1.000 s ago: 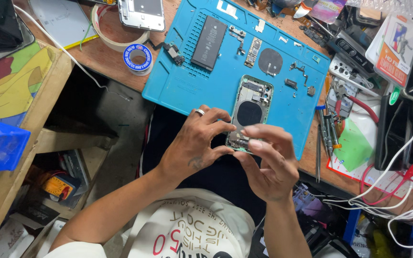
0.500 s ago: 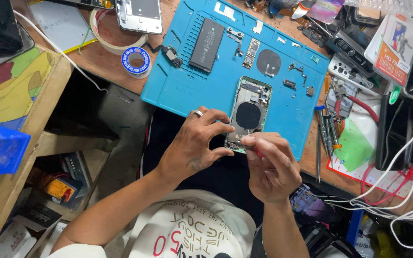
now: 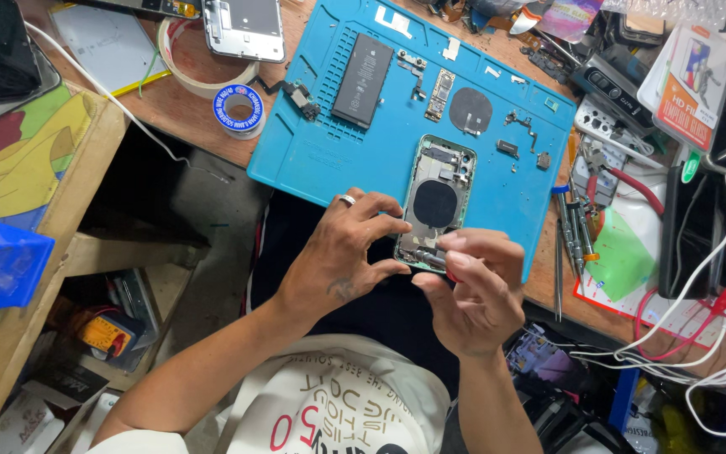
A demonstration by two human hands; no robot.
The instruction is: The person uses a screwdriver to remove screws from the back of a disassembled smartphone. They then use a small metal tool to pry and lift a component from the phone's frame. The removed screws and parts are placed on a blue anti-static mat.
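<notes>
While the left hand (image 3: 342,256) grips the phone frame (image 3: 434,202), right hand (image 3: 472,290) pinches a mostly hidden tool.

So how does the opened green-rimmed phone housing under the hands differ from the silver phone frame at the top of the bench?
The opened green-rimmed phone housing lies on the blue work mat, steadied by the left hand, with the right hand working at its lower end. The silver phone frame lies untouched on bare wood, off the mat. The green housing shows a dark round coil; the silver frame's inside looks plain. Both lie flat, insides up.
</notes>
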